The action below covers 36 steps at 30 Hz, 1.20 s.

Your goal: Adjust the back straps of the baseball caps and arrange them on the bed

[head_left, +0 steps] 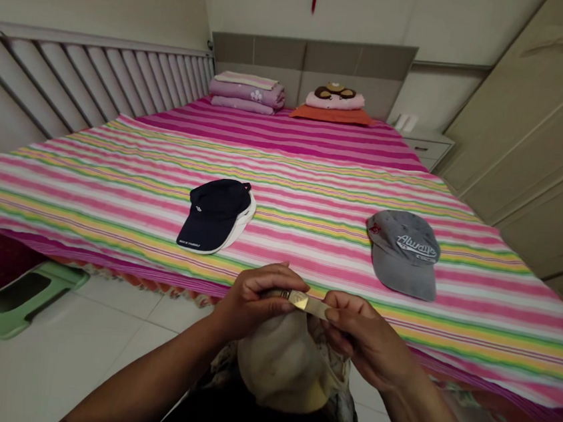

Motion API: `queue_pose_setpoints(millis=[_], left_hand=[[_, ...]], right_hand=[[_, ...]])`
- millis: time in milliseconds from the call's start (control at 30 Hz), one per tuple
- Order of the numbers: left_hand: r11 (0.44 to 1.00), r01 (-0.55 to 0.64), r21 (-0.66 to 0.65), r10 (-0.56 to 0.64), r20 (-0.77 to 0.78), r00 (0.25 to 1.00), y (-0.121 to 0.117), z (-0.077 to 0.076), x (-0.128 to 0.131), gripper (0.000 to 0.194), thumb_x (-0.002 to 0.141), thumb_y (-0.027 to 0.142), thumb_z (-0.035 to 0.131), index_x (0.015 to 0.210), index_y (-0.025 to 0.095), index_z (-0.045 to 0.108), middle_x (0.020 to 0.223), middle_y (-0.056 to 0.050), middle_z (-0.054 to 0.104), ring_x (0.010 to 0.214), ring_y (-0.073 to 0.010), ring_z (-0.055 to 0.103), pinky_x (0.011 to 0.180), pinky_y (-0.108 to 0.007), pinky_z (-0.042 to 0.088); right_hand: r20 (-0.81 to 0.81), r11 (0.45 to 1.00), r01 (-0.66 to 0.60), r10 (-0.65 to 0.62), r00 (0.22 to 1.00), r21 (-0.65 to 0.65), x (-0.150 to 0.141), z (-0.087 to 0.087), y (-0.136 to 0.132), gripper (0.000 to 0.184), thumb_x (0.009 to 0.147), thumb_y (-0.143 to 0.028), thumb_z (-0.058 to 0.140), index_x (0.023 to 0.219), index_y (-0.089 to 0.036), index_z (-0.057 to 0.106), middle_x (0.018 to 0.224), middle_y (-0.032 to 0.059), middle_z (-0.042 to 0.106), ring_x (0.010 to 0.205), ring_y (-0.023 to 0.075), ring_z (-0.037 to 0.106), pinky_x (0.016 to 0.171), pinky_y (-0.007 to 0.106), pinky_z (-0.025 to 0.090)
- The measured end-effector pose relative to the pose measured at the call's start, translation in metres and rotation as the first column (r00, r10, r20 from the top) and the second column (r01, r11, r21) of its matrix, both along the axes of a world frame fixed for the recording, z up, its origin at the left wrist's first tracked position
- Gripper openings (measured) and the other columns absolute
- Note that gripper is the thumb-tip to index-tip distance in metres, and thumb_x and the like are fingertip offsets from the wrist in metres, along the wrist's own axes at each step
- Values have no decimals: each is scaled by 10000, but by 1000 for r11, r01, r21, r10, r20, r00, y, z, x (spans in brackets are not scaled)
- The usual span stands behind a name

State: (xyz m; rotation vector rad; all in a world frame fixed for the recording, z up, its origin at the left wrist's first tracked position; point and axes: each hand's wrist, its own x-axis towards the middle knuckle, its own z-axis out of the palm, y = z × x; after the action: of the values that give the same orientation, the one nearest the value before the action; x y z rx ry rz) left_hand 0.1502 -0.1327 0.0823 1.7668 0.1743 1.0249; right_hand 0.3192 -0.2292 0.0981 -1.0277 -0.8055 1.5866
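Note:
Close to my chest I hold a beige cap (280, 365) with its crown facing down and its back strap raised. My left hand (257, 299) grips the strap near its brass slide buckle (302, 301). My right hand (363, 337) pinches the tan strap end (319, 307) from the other side. Ahead on the striped bedsheet (313, 194) lie a navy cap with a white underside (215, 214) and a grey cap with "Always" lettering (402, 254), both beyond my hands' reach of contact.
The bed's near edge runs just past my hands. Folded purple blankets (246, 93) and pillows (333, 105) lie at the headboard (312, 60). A slatted rail (88, 80) runs along the left, a wardrobe (537, 124) stands right, and a green step stool (20, 301) sits on the tiled floor.

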Motion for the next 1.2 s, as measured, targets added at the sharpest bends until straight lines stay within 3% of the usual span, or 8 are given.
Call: queue_pose_setpoints(millis=[167,333,633,900,1067,1200], left_hand=[[975,-70,210,78,-31,996,-1,6,-1,275,768,265,628,1035,205,653,908,-69,681,867,-169,623,987,-449,362],[962,-93,256,107,-42,993,-4,6,-1,276,765,249,632,1038,208,640,914,-70,680,870,-173,624,989,-463,353],[965,-94,244,101,-19,995,-7,4,1,294,751,229,646,1045,242,641,969,-66,671,906,-173,620,995,-461,353],[990,-40,138,39,10,999,-8,1,2,294,746,240,652,1039,223,652,954,-66,665,896,-173,619,940,-416,423],[961,-111,252,137,-88,987,-7,2,-1,306,743,214,654,1047,199,625,918,-66,695,869,-170,640,991,-457,374],[951,-102,292,134,-90,987,-6,4,-1,240,751,220,643,989,193,632,945,-76,690,896,-171,636,977,-449,392]], right_hand=[[241,1000,-13,9,971,16,3,3,-1,301,711,-424,647,648,-142,563,531,-32,485,431,48,323,416,198,201],[433,995,34,-70,899,89,2,8,-2,301,705,-440,649,640,-149,603,531,-26,484,474,76,353,458,227,239],[43,988,157,-157,987,-6,-11,2,-2,231,668,-339,695,591,-158,575,496,-33,491,447,74,379,447,216,259],[80,994,110,-111,991,15,-15,-4,-2,281,689,-365,692,572,-149,555,494,-33,493,447,64,378,462,216,257],[127,992,123,-123,984,3,-13,-8,-3,325,709,-413,667,582,-150,525,473,-46,452,440,62,351,455,216,223],[176,990,142,-141,974,7,-12,-8,-3,301,699,-410,670,628,-155,526,469,-53,451,434,62,331,453,215,211]])
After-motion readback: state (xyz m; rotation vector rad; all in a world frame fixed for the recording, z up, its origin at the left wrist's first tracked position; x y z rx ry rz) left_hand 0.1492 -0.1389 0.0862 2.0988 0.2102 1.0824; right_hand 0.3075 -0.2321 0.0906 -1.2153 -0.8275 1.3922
